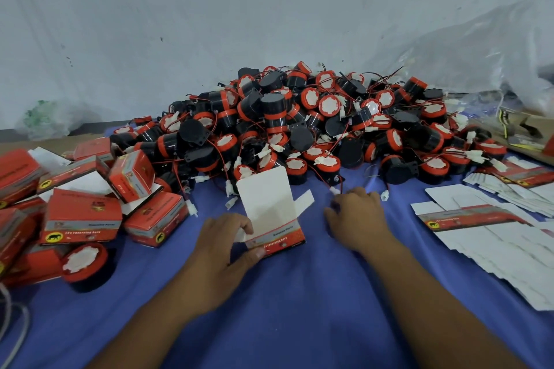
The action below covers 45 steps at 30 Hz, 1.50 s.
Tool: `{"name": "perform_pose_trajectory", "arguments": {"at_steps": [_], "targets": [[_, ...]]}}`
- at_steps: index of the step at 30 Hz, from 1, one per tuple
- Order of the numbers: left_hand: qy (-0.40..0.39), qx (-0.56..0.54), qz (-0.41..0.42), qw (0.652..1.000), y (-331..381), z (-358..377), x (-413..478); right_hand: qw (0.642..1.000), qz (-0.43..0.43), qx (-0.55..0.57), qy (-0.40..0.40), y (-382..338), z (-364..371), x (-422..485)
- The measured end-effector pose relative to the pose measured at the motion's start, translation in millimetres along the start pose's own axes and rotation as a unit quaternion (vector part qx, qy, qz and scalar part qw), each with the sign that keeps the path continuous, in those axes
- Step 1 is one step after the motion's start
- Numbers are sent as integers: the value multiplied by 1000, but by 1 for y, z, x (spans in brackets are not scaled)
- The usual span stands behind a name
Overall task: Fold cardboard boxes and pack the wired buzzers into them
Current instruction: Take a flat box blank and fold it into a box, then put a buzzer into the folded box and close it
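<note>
Two bare forearms reach up from the bottom edge over the blue cloth [299, 302]. The left hand [227, 246] grips a half-erected cardboard box [274, 237] at its near left corner, thumb pressed on the red printed front and forefinger curled against the side flap. The box's white lid flap [263, 192] stands up and leans away toward the heap of wired buzzers [299, 123], so its mouth opens upward and away from the person. The right hand [356, 216] lies just to the right of the box, knuckles up and fingers curled down beside a white connector [334, 189] on a red lead, which runs back to a buzzer [328, 166] at the heap's near edge. Whether those fingers already pinch the lead cannot be told. That buzzer sits beyond the right hand and slightly to its left, just past the box's upright flap, so the right hand is plainly the nearer one to draw it back and drop it into the open mouth. Filled boxes [81, 219] are piled at the left, and flat box blanks [479, 234] are fanned out at the right.
</note>
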<state>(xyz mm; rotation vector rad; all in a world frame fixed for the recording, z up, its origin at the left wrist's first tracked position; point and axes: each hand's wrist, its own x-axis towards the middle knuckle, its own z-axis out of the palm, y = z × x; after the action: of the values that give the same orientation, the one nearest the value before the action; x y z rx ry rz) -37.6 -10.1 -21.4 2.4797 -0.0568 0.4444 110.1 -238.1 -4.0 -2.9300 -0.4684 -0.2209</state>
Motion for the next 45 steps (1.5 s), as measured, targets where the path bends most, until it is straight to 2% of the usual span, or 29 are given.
{"name": "perform_pose_trajectory", "arguments": {"at_steps": [3,5,6,7,8,10,11,12,13,14,16,17,18,19,20,23,25,26,30,32,35,37,38,40,42,45], "targets": [[29,37,-8,999,2,-1,0,999,-9,48,12,1,-6,1],[48,47,-10,998,2,-5,0,984,1,177,33,-2,-16,1],[56,52,-12,997,0,-6,0,964,6,262,37,-4,-22,-2],[62,55,-14,996,-1,-7,1,930,8,368,23,-7,-30,-6],[64,55,-15,996,-2,-8,1,876,7,482,-11,-9,-39,-9],[63,49,-9,997,-2,-7,1,720,-3,684,-117,-6,-54,-11],[62,48,-4,997,-2,-6,0,643,-2,753,-140,-4,-59,-10],[61,48,1,997,-2,-6,0,591,12,796,-130,-1,-62,-9],[58,47,8,997,-3,-5,0,585,25,806,-91,1,-60,-7],[52,47,14,997,-3,-5,0,629,35,776,-34,2,-54,-5],[41,40,22,998,-3,-4,0,802,35,590,85,2,-43,-5],[38,29,20,999,-3,-4,0,870,4,484,96,0,-37,-6],[36,18,16,999,-3,-3,-1,909,-44,410,68,-1,-30,-6],[38,12,15,999,-3,-3,-1,923,-88,375,18,-1,-25,-7],[45,12,18,999,-4,-3,-1,921,-120,368,-35,0,-24,-8],[74,14,9,997,-4,-4,0,882,-187,387,-194,2,-29,-13],[84,17,2,996,-5,-4,1,878,-215,342,-256,7,-32,-14],[89,19,1,996,-6,-3,1,883,-228,316,-261,8,-32,-15],[101,8,-24,995,-8,-4,3,892,-234,330,-203,4,-33,-16],[101,4,-28,994,-8,-5,5,882,-224,368,-190,5,-38,-17],[104,-30,-44,993,-4,-5,4,827,-200,496,-175,3,-48,-19],[85,-31,-38,995,-2,-6,3,782,-198,578,-120,-8,-49,-20],[67,-32,-31,997,0,-7,2,784,-203,583,-74,-16,-48,-22],[43,-46,-21,998,4,-7,0,830,-228,508,33,-30,-39,-25],[45,-60,-11,997,6,-5,0,872,-263,401,101,-39,-29,-27],[49,-80,1,996,6,-3,0,898,-255,348,84,-44,-21,-28]]}}
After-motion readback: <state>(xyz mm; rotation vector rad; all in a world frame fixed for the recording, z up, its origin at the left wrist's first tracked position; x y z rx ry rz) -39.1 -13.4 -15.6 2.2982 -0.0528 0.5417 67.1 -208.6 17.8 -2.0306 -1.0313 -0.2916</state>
